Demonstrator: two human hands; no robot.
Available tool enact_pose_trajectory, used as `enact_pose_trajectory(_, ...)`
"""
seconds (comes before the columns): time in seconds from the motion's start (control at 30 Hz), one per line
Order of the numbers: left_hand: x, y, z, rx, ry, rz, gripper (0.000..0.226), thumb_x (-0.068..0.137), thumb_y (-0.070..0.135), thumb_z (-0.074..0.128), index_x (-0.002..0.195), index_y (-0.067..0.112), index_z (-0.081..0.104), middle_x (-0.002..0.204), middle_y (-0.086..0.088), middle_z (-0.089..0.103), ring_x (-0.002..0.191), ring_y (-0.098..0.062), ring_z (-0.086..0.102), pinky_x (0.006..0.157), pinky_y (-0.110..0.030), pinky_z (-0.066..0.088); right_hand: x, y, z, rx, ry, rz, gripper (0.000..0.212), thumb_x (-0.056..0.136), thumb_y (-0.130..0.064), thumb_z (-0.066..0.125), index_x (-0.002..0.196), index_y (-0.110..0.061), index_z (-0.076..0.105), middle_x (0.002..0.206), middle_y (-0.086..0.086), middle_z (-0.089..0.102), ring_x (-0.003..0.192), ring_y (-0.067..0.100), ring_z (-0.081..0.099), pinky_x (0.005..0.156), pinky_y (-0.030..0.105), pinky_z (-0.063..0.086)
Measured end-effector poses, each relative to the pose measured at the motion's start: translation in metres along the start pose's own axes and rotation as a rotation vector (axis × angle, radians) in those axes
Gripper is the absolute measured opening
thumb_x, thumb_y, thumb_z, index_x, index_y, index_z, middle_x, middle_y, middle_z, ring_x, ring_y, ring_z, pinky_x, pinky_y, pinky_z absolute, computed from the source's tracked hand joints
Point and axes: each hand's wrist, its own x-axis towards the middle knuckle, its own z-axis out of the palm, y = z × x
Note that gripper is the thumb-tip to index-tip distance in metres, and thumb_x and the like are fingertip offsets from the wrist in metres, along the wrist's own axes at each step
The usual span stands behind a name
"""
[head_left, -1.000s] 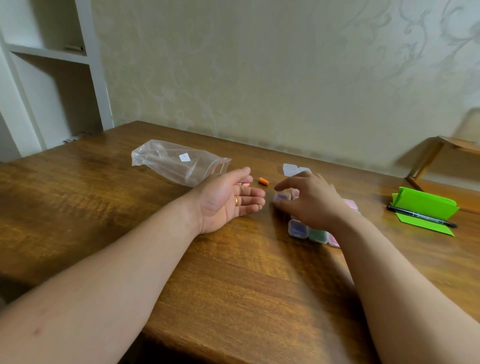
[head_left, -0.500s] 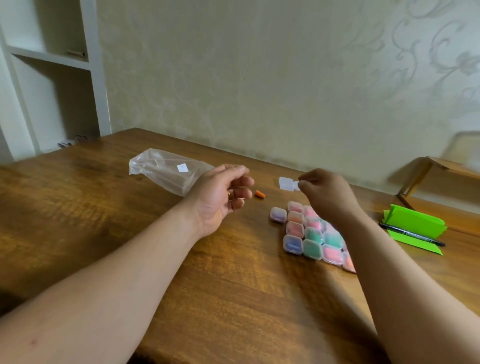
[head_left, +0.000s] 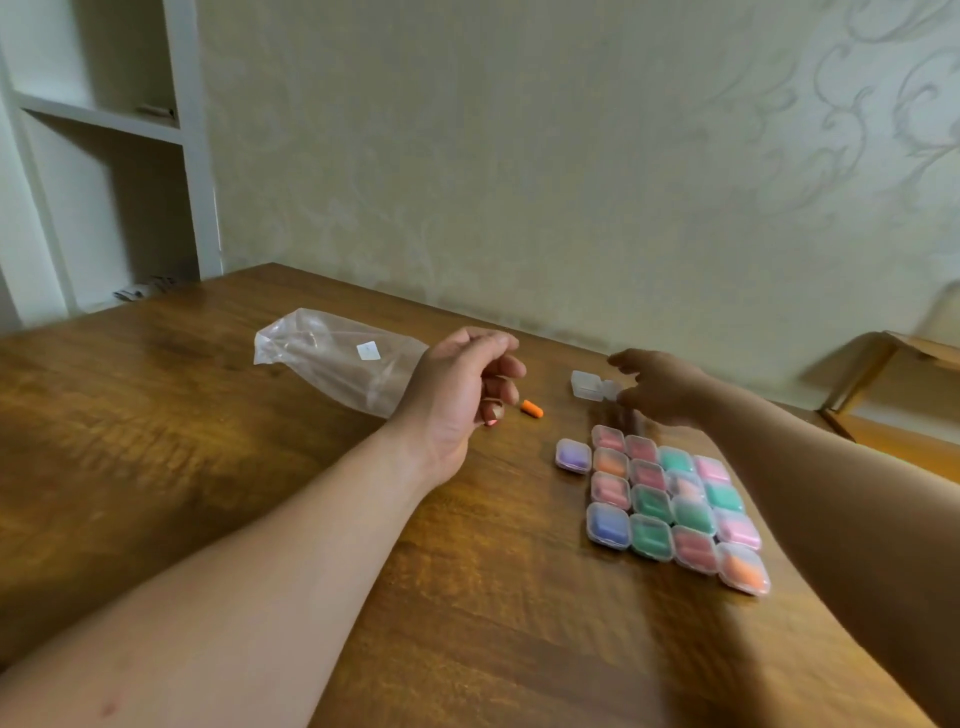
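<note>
— Where did the open clear case (head_left: 589, 383) sit?
— On the table (head_left: 156, 441), far side. The right hand (head_left: 667, 387) was at its edge, but blur hid whether the fingers pinched or only touched it.
— And the orange earplug (head_left: 532, 409)?
— Loose, just beside the left hand (head_left: 452, 395), whose curled fingers seemingly held a pink piece (head_left: 492, 422) (filled cases (head_left: 665, 506) lay nearer).

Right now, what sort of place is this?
Likely a room in a home: a wooden table by patterned wallpaper, white built-in shelves in the corner, and small clear boxes with coloured contents laid out.
</note>
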Motion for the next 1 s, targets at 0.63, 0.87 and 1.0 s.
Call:
enact_pose_trajectory(0.63, -0.016, -0.002, 0.003, 0.148, -0.063, 0.026, 0.020, 0.108, 0.024, 0.060, 0.116, 0.007, 0.069, 0.082, -0.004, 0.071, 0.072, -0.017, 0.062, 0.061, -0.030, 0.046, -0.048, -0.005, -0.020, 0.131, 0.223, -0.074, 0.032, 0.103, -0.034, 0.063, 0.135, -0.035, 0.063, 0.130, 0.006, 0.064, 0.100, 0.023, 0.066, 0.076, 0.032, 0.052)
enact_pose_trajectory(0.87, -0.046, 0.009, -0.001, 0.277, -0.101, -0.028, 0.028, 0.112, 0.031, 0.055, 0.120, 0.009, 0.071, 0.092, -0.007, 0.078, 0.085, -0.024, 0.071, 0.072, -0.033, 0.057, -0.145, -0.089, 0.003, 0.736, 0.364, -0.352, 0.030, 0.099, -0.035, 0.070, 0.127, -0.026, 0.062, 0.104, -0.012, 0.073, 0.093, 0.003, 0.070, 0.081, 0.024, 0.056)
enact_pose_trajectory(1.0, -0.056, 0.010, -0.010, 0.081, -0.215, -0.096, 0.034, 0.111, 0.025, 0.056, 0.135, 0.002, 0.066, 0.113, -0.019, 0.075, 0.096, -0.026, 0.071, 0.081, -0.037, 0.061, -0.163, -0.101, 0.031, 0.721, 0.311, -0.457, 0.031, 0.097, -0.035, 0.074, 0.126, -0.030, 0.066, 0.115, -0.020, 0.071, 0.110, -0.003, 0.066, 0.088, 0.017, 0.052)
